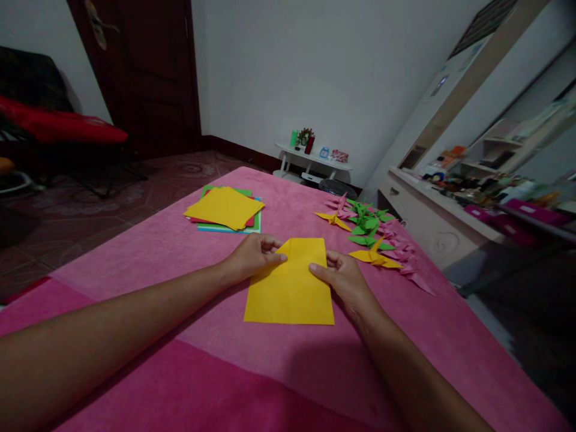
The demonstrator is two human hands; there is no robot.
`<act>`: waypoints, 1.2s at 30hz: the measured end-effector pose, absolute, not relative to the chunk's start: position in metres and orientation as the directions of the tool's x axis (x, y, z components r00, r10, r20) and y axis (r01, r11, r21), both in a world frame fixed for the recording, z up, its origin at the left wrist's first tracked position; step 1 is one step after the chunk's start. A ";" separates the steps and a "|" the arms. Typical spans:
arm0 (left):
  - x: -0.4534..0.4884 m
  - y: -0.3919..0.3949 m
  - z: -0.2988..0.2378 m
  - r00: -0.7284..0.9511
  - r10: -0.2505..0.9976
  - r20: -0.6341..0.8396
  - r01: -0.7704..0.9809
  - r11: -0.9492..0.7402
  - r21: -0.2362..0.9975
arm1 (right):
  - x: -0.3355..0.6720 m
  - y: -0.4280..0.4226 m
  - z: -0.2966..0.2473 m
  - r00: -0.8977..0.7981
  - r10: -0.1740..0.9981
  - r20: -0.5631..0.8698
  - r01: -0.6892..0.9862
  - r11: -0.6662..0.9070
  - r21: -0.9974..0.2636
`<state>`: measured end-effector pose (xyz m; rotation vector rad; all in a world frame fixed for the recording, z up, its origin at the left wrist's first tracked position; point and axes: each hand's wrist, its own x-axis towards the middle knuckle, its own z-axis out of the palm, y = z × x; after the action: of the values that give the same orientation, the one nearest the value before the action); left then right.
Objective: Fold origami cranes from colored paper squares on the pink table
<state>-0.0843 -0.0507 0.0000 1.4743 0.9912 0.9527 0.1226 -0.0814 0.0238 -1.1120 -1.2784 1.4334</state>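
A sheet of yellow origami paper [291,300] is held a little above the pink cloth, its far left corner slanting as if folded over. My left hand [257,257] grips its left edge, thumb on top and fingers mostly behind. On the opposite edge my right hand [344,277] pinches it the same way. Beyond my left hand lies a stack of coloured paper [225,208] with yellow sheets uppermost and green, red and blue edges showing. To the right of my right hand sit folded paper cranes: a yellow crane [375,257], several green cranes [366,223] and pink cranes [405,252].
The pink cloth [216,318] covers the surface before me. A low white stand [315,157] with small items is against the far wall. At the right is a cluttered dresser [432,210]; at the left, a chair with a red cover [63,123] near a dark door [144,66].
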 end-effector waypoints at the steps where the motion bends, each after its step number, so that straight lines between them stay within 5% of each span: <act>1: -0.084 -0.051 0.000 0.347 0.937 0.047 0.098 -0.086 0.991 | 0.122 -0.081 0.023 -0.198 0.979 -0.049 -0.056 -0.061 -0.997; 14: -0.074 -0.064 0.014 0.429 0.902 -0.056 0.080 0.024 0.996 | 0.112 -0.078 0.032 -0.127 0.991 0.039 -0.057 0.032 -0.998; 25: -0.073 -0.061 0.010 0.433 0.901 -0.015 0.012 0.011 1.000 | 0.107 -0.079 0.033 -0.080 0.990 0.115 0.130 0.125 -0.984; 36: -0.081 -0.044 0.003 0.446 0.872 0.203 0.267 -0.345 0.900 | 0.125 -0.068 0.018 -0.060 0.995 0.077 0.115 0.084 -0.990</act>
<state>-0.0805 -0.0438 0.0027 1.8475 0.9658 0.8965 0.1250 -0.0684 0.0182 -1.2070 -1.3740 1.1318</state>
